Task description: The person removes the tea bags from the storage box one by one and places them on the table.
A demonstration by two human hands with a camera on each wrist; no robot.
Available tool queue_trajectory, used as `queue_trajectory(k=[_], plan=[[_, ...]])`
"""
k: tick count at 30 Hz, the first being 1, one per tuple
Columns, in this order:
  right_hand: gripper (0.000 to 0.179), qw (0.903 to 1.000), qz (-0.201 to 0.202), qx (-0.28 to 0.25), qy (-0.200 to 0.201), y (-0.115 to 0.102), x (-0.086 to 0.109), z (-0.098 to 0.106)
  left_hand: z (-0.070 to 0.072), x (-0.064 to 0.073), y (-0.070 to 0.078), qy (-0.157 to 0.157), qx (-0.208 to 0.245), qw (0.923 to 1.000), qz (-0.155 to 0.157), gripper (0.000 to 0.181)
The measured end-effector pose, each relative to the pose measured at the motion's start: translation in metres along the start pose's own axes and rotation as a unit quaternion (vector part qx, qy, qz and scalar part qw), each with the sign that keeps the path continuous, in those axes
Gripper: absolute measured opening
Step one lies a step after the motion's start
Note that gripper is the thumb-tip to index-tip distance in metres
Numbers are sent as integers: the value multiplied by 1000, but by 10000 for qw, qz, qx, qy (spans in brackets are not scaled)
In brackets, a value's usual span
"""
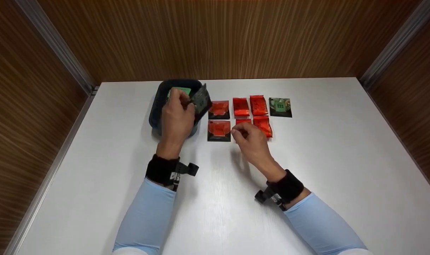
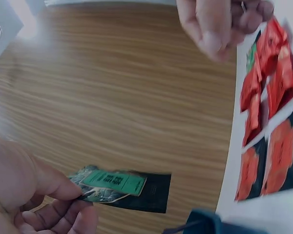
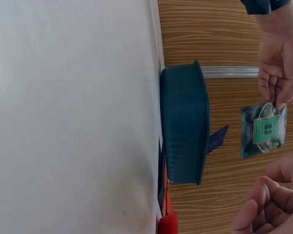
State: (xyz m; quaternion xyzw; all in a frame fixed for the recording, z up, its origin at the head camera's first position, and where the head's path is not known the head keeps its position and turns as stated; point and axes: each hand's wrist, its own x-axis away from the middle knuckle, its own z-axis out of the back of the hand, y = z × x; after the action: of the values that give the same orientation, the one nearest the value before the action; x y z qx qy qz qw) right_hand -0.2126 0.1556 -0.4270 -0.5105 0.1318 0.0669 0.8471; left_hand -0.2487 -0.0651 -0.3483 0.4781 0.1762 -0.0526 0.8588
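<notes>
Pinching a green-labelled black packet [image 1: 202, 102] at its edge, your left hand [image 1: 177, 115] has thumb and forefinger closed together on it. That packet is just right of your left fingertips, raised off the counter [image 1: 218, 198] and clear of the dark blue bin [image 1: 152, 115] below your left hand; head view shows it over the bin's right side. Green packet [image 1: 183, 91] inside the bin, just past your left fingertips, partly hidden.

Your right hand [image 1: 252, 141] is loosely curled, thumb and forefinger slightly apart in its own wrist view, holding nothing you can see. It partly hides the nearer left of four red packets [image 1: 259, 105] set two by two; can't tell if you're touching it. Two red-labelled black packets [image 1: 219, 131] sit between your hands, one beyond the other, the nearer just left of your right fingertips. Another green-labelled packet [image 1: 280, 107] lies past your right hand, off to its right, beside the red ones. Both your wrists wear black bands [image 1: 285, 189].
</notes>
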Motion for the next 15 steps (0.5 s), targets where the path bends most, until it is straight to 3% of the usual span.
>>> queue_trajectory(k=[5,9,15], plan=[[29,10000,74,-58,23,-3,-2,9,-11,15,2,-719,611,9955,114,20],[43,9996,-46,-148,-222,-5,-4,17,-16,21,4,-1170,1031,9877,96,20],[36,9938,-484,-847,-542,-6,-7,24,-23,24,1,-1626,1637,9729,169,22]])
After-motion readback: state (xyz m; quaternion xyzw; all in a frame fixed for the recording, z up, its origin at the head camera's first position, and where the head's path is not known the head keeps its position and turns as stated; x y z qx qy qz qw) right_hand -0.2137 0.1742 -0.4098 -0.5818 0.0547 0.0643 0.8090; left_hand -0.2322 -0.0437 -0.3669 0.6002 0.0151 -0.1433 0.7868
